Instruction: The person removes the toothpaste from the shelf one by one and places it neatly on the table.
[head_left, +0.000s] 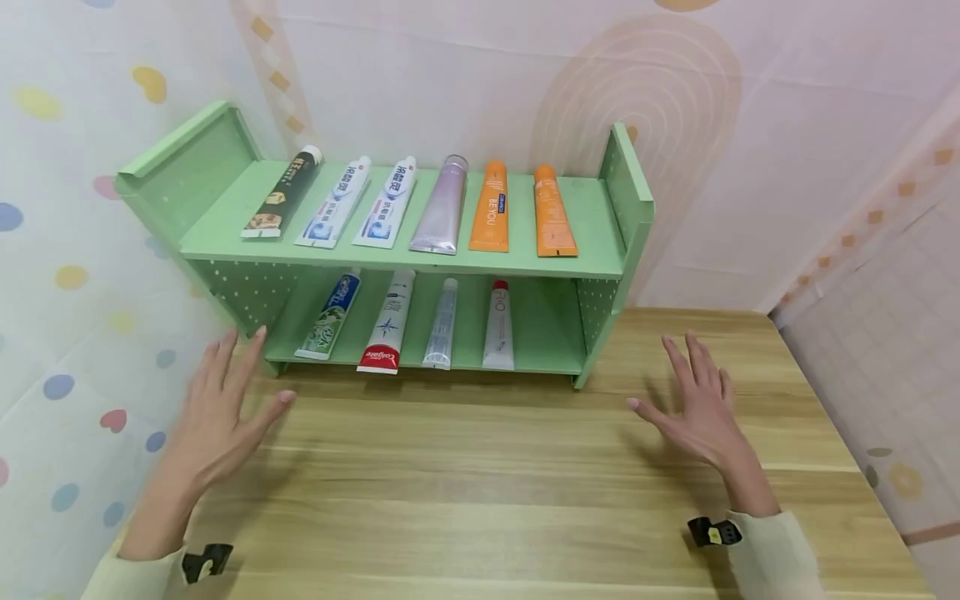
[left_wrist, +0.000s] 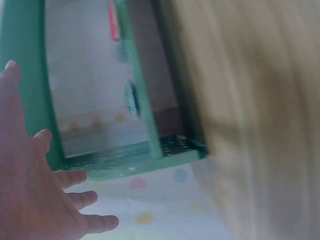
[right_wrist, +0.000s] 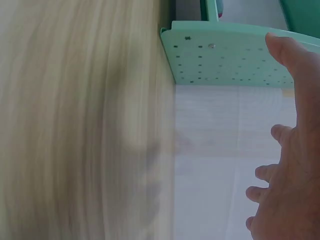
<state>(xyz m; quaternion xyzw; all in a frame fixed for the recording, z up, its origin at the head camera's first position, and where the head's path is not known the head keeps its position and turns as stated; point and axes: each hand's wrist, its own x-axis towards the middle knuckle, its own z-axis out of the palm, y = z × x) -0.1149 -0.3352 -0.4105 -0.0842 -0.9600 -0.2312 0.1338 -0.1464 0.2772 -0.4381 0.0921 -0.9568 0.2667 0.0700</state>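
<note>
Pale green, the two-tier shelf [head_left: 397, 264] spans the upper middle of the frame. On its upper tier, from left to right, we see a black toothpaste tube [head_left: 285, 193], a white-and-blue toothpaste tube [head_left: 335, 202], its lookalike [head_left: 386, 202], a lilac tube [head_left: 441, 206], an orange BEYOU tube [head_left: 491, 208] and another orange tube [head_left: 554, 212]. On the lower tier lie a blue-and-green toothpaste tube [head_left: 330, 317], a white-and-red Colgate tube [head_left: 387, 323] whose flat end juts past the front edge, a slim silvery tube [head_left: 441, 327] and a red-capped white tube [head_left: 498, 327].

At the left of the frame we see the left hand [head_left: 217, 408], fingers spread and thumb held out, near the shelf's lower left corner; we cannot tell whether its fingertips touch it. At the right of the frame is the right hand [head_left: 701, 408], fingers parted and thumb well out, over the wooden table [head_left: 465, 492] and apart from the shelf. Cream sleeves [head_left: 776, 554] show in both bottom corners, and behind the shelf we see a patterned curtain [head_left: 450, 75] with a rainbow motif at upper right
</note>
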